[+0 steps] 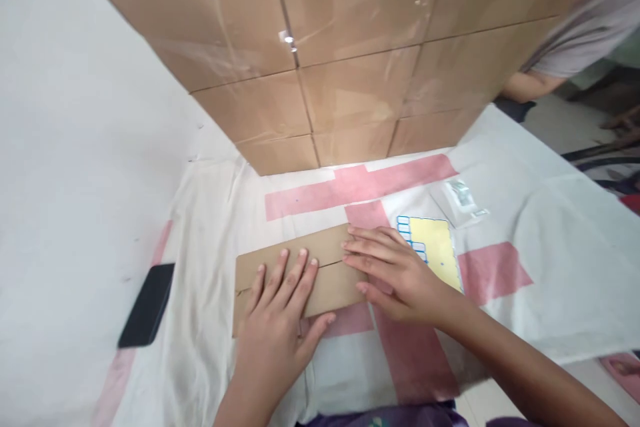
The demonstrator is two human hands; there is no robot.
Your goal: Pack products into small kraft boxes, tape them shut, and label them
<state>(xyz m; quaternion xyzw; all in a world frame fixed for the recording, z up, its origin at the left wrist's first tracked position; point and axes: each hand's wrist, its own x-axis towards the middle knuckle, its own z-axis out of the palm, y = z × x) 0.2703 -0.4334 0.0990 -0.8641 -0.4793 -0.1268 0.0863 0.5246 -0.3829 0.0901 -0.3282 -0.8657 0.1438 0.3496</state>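
A flat brown cardboard piece (327,280) with a dark line along its middle lies on the cloth-covered table. My left hand (283,310) rests palm down on its left part, fingers spread. At the right end, my right hand (387,270) lies on the cardboard with its fingers stretched toward the left. Partly behind my right hand is a yellow sheet (437,247) with blue-outlined shapes. Neither hand is wrapped round anything.
Taped brown cardboard boxes (350,93) stand stacked at the back. A black phone-like object (147,305) lies at the left and a small white packet (463,197) at the right. Another person's arm (535,85) shows beyond the boxes, at the upper right.
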